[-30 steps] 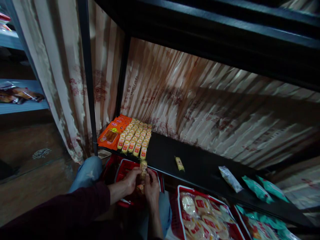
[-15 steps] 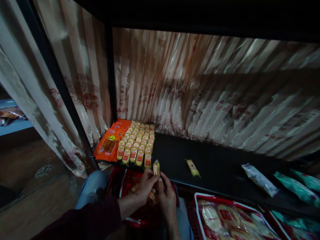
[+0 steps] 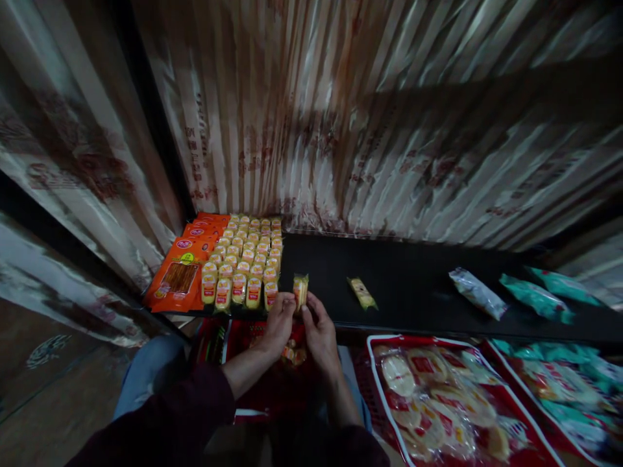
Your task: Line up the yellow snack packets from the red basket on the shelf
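Between my left hand [image 3: 281,321] and my right hand [image 3: 318,327] a small yellow wrapped snack cake [image 3: 300,290] is held upright, pinched by the fingers of both. It is over the front edge of the black shelf [image 3: 321,272]. Just left of it stand tight rows of the same yellow packaged cakes [image 3: 243,259], with red labels facing front. Orange snack bags [image 3: 181,266] lie overlapping at the far left of the shelf. One more yellow packet [image 3: 362,293] lies on its own to the right of my hands.
Below my hands sits a red basket [image 3: 237,357] with some small packets inside. To the right, another red basket [image 3: 372,363] holds round wrapped pastries. Silver [image 3: 477,293] and green packets [image 3: 535,297] lie on the shelf's right part. A patterned curtain [image 3: 311,149] hangs behind.
My view has tipped downward and shifted, showing more of the baskets. Both hands still hold the snack cake, now closer to the end of the front row.
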`<state>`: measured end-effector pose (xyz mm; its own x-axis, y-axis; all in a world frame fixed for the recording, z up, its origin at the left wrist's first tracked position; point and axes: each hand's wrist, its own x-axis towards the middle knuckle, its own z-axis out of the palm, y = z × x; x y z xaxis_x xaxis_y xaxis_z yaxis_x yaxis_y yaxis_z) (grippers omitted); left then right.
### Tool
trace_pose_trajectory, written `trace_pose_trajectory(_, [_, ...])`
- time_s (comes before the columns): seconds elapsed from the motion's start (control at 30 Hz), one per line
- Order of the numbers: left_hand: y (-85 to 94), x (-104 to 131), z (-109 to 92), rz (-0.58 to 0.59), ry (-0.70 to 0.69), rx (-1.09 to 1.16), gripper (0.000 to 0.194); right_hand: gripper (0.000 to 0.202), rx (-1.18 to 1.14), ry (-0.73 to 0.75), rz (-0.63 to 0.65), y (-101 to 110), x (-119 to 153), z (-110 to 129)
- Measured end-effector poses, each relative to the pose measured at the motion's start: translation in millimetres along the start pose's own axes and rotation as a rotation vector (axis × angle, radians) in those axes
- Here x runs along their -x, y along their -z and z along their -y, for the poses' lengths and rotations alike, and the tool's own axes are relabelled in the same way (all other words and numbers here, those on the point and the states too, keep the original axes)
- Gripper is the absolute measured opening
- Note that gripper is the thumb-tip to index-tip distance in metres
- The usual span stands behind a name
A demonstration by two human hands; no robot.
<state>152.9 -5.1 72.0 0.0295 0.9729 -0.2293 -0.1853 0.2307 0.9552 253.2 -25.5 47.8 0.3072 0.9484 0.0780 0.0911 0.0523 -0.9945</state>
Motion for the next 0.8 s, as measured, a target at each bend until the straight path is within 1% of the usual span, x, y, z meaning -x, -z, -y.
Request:
trace_pose_trajectory(0.1, [-7.3,-6.9,4.2,0.004,0.007,0.013,0.014,0.05,0.006,0.007,-0.024,2.0,-11.3,-6.9])
trace_pose_trajectory(0.17, [-11.5,-10.5,7.4,0.003,0.001,0.027,0.016,0.047,0.026,0.015,-0.05,2.6,-18.3,-10.6])
trace_pose_trajectory(0.3, [-17.9,-16.8,9.8,-0.049,-0.036,0.028,0.017,0.045,0.037,-0.011,-0.079,1.2,-30.5,-15.6])
trace_pose_trajectory(0.43, [-22.9,-25.2,4.4,-0.069,-0.037,0.019,0.018,0.051,-0.042,-0.032,-0.065,-1.6,-42.3,-20.2])
trace_pose_trajectory(0.5, [-25.6,-31.4,0.7,-0.061,-0.039,-0.026,0.018,0.049,-0.056,-0.035,-0.068,-2.6,-49.6,-22.2])
trace_pose_trajectory(0.67, [-34.7,-51.7,-5.0,-0.048,-0.084,-0.149,0.017,0.043,0.005,-0.022,-0.147,-6.1,-75.8,-27.5])
trace_pose_trajectory(0.8, [-43.2,-69.3,-8.4,-0.076,-0.066,-0.131,0.011,0.042,0.022,-0.023,-0.204,-11.8,-101.3,-38.4])
